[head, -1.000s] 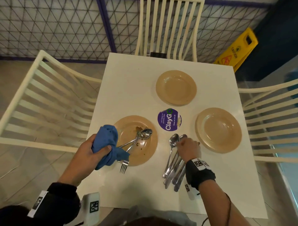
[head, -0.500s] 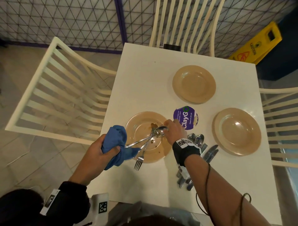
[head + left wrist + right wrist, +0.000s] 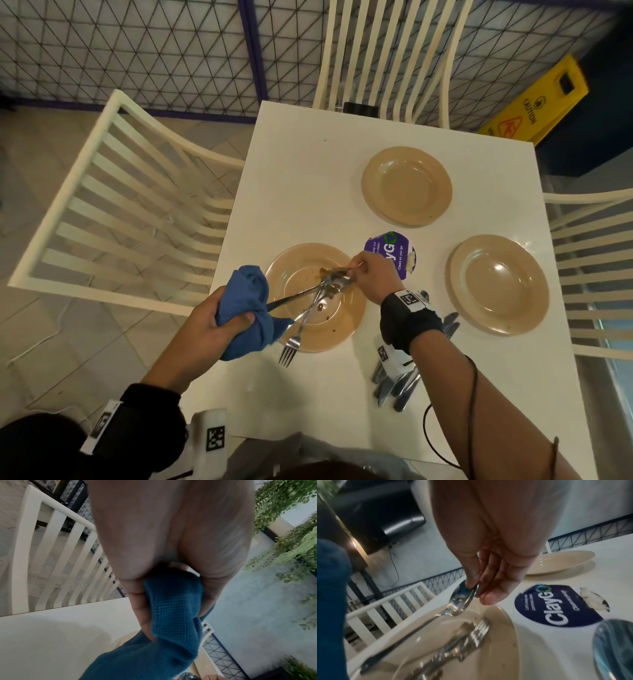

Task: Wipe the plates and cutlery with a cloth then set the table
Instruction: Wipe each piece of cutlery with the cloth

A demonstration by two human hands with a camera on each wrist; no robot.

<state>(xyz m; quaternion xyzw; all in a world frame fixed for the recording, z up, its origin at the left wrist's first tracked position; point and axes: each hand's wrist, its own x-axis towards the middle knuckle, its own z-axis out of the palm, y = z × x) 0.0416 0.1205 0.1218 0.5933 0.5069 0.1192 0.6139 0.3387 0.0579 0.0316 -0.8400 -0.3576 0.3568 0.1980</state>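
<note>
A dirty tan plate with food bits lies near the table's left edge. On it rest a spoon and forks. My right hand pinches the spoon by its bowl, just above the plate. My left hand grips a bunched blue cloth at the plate's left rim; the cloth fills the left wrist view. Two clean tan plates sit at the far centre and at the right. A pile of cutlery lies partly hidden under my right forearm.
A purple round sticker marks the white table. Cream slatted chairs stand on the left, far side and right. A yellow caution sign stands on the floor beyond the far right corner.
My right hand left the cutlery pile, crossed to the dirty plate and took the spoon's bowl between its fingers. The left hand stayed at the plate's rim with the cloth.
</note>
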